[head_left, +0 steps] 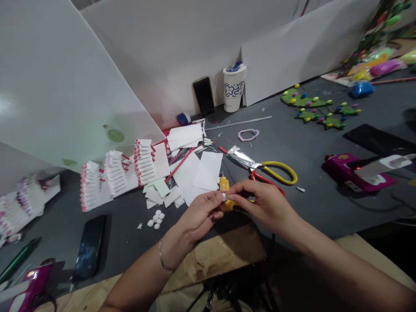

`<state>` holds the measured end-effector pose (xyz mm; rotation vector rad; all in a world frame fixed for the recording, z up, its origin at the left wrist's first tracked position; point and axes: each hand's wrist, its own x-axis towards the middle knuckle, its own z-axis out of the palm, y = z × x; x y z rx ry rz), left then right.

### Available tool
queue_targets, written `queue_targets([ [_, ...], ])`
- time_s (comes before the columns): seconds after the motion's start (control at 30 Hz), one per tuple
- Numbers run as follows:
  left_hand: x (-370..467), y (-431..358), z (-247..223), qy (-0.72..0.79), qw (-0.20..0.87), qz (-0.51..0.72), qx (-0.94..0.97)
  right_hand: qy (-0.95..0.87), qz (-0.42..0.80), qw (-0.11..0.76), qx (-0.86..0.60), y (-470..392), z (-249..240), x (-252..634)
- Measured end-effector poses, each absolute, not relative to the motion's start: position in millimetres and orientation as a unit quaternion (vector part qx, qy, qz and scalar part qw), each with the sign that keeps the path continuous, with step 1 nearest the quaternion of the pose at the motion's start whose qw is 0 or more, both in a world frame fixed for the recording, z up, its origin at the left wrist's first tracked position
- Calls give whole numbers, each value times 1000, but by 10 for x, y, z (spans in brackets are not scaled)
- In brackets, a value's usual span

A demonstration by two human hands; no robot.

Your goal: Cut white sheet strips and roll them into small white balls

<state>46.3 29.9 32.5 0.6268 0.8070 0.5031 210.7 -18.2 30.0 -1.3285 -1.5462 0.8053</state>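
While my left hand (203,212) and right hand (260,201) meet above the table's (308,143) near edge, their fingertips jointly pinch a small white piece (224,197). Behind stands a lidded paper cup (234,89); I cannot tell its contents. Scissors (260,165) lie just beyond.

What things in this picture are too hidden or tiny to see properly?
Head view:
- Small white piece: pinched between both hands' fingertips, too small to identify.
- Yellow tool: mostly hidden behind the left hand and right hand.
- Purple tool: cut off by the bottom-left edge.
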Motion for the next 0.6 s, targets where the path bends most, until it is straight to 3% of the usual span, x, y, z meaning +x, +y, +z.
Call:
queue_targets([
  [0.37,435,319,254,372,859,218,275,-639,399,434,-495,-144,293,2272],
  [0.6,437,306,259,363,857,211,299,-589,514,424,-458,-112,284,2332],
])
